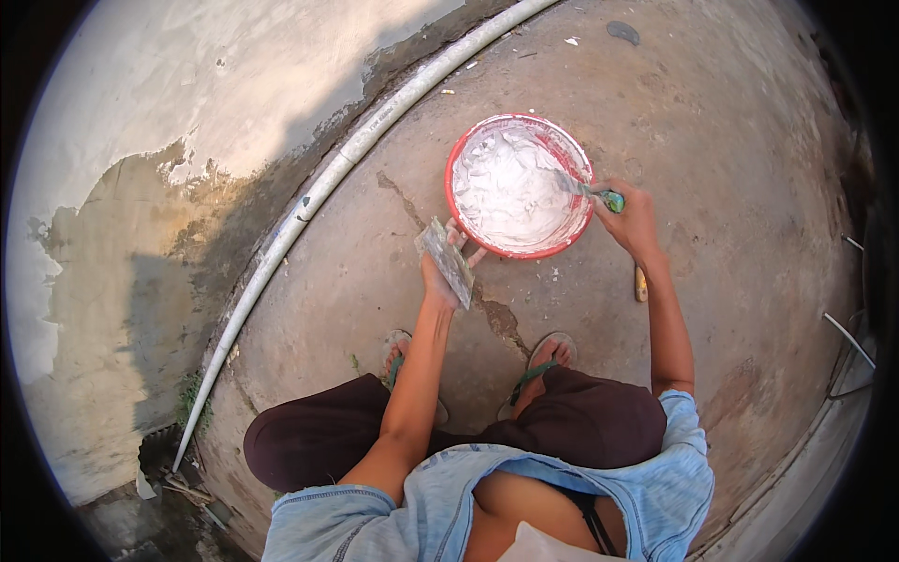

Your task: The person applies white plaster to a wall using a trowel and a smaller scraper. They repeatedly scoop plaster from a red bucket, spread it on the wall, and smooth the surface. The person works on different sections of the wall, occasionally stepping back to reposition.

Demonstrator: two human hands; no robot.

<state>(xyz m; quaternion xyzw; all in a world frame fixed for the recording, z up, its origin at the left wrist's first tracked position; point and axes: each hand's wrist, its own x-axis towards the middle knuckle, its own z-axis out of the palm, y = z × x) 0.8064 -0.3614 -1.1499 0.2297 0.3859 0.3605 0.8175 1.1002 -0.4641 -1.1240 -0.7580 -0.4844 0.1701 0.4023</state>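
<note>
A red basin point(454, 206) full of thick white putty point(506, 183) stands on the ground in front of me. At its right side my right hand point(629, 217) is closed around the green handle of a putty knife point(611, 200), whose blade reaches over the rim into the putty. My left hand point(438, 272) holds a flat, grey, rectangular trowel plate point(446, 262), smeared with whitish residue, tilted near the basin's lower left rim. Its fingertips show beyond the plate, close to the rim; whether they touch it I cannot tell. The grip underneath is hidden by the plate.
A yellowish tool handle point(641, 284) lies on the concrete floor point(749, 234) beside my right forearm. A long white pipe point(323, 183) runs along the foot of the peeling wall point(187, 94) on the left. A dark flat piece point(623, 33) lies at the far side.
</note>
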